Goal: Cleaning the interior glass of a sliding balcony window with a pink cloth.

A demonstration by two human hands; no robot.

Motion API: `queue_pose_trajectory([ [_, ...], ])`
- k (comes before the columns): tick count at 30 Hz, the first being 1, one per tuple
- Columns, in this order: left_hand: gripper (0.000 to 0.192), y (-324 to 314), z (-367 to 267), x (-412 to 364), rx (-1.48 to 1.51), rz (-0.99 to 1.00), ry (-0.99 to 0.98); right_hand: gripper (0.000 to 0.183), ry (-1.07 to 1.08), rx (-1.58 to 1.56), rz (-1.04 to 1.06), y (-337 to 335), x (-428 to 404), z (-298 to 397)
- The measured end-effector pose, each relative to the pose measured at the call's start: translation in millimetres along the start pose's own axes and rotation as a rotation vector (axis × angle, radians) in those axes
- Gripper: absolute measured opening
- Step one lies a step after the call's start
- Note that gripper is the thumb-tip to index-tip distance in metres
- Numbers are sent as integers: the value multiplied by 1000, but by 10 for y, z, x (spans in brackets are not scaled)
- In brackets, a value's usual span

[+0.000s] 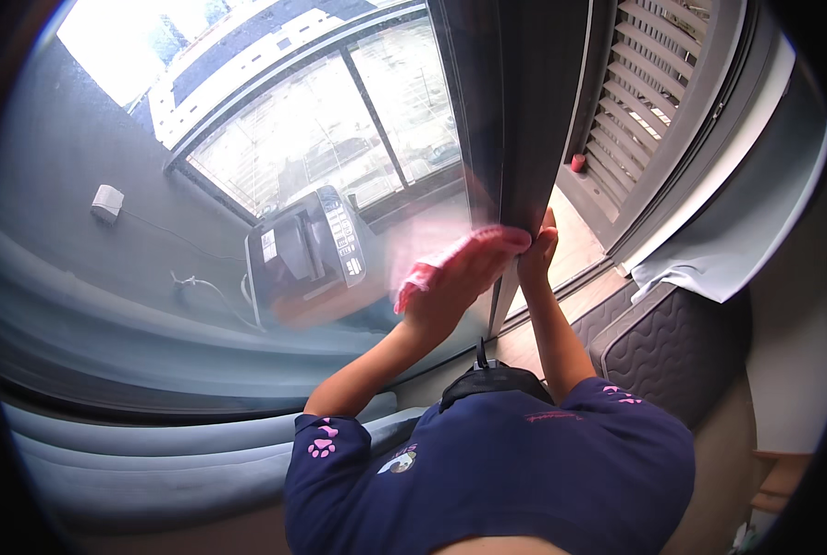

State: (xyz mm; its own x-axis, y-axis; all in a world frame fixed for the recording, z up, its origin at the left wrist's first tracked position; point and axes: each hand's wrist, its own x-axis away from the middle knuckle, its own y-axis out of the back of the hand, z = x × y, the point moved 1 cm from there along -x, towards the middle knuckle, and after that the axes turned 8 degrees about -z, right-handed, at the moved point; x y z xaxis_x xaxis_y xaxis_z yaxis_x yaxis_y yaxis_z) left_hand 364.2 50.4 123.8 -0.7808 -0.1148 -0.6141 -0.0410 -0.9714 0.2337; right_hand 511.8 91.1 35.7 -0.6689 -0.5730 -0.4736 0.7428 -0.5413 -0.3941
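Observation:
A pink cloth lies between my left hand and the glass door pane, beside the door's dark frame. My left palm presses it flat, and its edge shows past my fingers. My right hand grips the edge of the dark door frame, just right of the cloth. The cloth and hand are mirrored faintly in the glass.
Through the glass stand a top-loading washing machine and a white wall socket box. To the right are a louvred shutter, a small red object, a pale curtain and a grey quilted mattress. Another curtain hangs at lower left.

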Motion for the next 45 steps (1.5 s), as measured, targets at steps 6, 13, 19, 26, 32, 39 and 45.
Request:
queue_pose_trajectory([
  [6,49,-456,-890,1886,-320,245,-791,62,-17,101,21,-62,38,-66],
  [13,54,259,1237,863,153,-109,442,57,39,140,-40,-15,5,-7],
  [19,58,444,2029,694,-150,-342,887,57,53,130,-61,-122,34,30],
  [26,31,-36,-273,1460,458,67,451,57,43,117,-80,-144,43,90],
  [32,41,49,153,1834,297,-6,414,56,49,124,-98,-64,11,52],
  [39,61,614,2021,1134,-241,-468,1161,54,24,108,-60,-180,22,170],
  [45,56,258,1142,66,-14,-366,948,55,59,135,-78,-36,-2,-6],
])
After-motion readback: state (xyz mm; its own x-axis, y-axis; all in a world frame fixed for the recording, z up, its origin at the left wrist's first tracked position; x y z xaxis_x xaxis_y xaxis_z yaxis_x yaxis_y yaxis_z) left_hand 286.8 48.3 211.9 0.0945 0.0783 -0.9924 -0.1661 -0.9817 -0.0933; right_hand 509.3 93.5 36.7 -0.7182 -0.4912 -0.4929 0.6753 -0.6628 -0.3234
